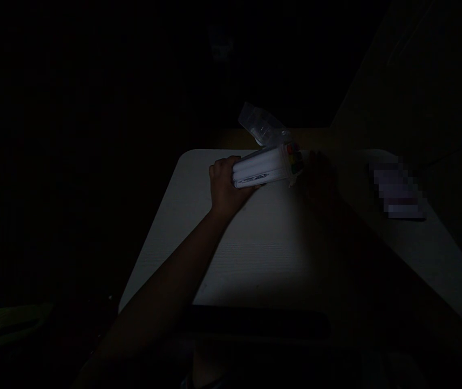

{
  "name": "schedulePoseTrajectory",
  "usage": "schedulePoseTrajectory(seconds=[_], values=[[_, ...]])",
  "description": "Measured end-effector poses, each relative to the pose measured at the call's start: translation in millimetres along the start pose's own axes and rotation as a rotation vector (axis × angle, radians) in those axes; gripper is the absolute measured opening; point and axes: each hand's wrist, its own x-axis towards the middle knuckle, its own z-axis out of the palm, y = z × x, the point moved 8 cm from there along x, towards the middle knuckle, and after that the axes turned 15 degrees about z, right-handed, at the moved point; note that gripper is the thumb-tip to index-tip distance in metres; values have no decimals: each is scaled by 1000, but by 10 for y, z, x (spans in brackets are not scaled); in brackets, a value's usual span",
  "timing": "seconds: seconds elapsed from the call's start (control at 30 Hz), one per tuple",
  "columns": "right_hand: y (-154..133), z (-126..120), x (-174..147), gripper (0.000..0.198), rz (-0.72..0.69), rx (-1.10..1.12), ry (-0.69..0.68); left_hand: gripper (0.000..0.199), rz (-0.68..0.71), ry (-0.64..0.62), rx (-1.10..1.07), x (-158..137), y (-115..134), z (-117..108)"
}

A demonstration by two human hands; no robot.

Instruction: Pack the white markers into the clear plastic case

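My left hand (228,186) is wrapped round the near end of a clear plastic case of markers (260,166), holding it tilted above the table. White marker barrels lie side by side in the case, and a line of dark print runs along its lower side. At the right end, coloured marker caps (294,158) show red, yellow and green. The clear flip lid (264,125) stands open at the top. Just right of the caps is my right hand (320,181), in deep shadow; its fingers are too dark to make out.
A pale wood-grain table (255,259) with rounded corners lies beneath my hands. On its right side rests a phone-like flat object (399,192), its face blurred out. The room around is almost black, with a greenish patch (12,324) at lower left.
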Motion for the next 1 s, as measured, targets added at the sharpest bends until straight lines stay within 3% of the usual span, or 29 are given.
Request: schedulePoseTrajectory(seconds=[0.1,0.27,0.47,0.73,1.0], values=[[15,42,-41,67,54,-224,-87,83,-3,3,1,0,-5,1],[-62,-15,-73,62,63,-330,-122,85,-23,1,-33,3,-11,-2],[-209,-192,-62,54,6,-61,-53,87,-33,15,-111,-14,-40,19],[-299,-378,-36,50,53,153,-51,90,-78,4,-321,-86,-144,133],[-355,-494,-34,46,43,267,-32,98,-150,-133,-581,-152,-172,334]])
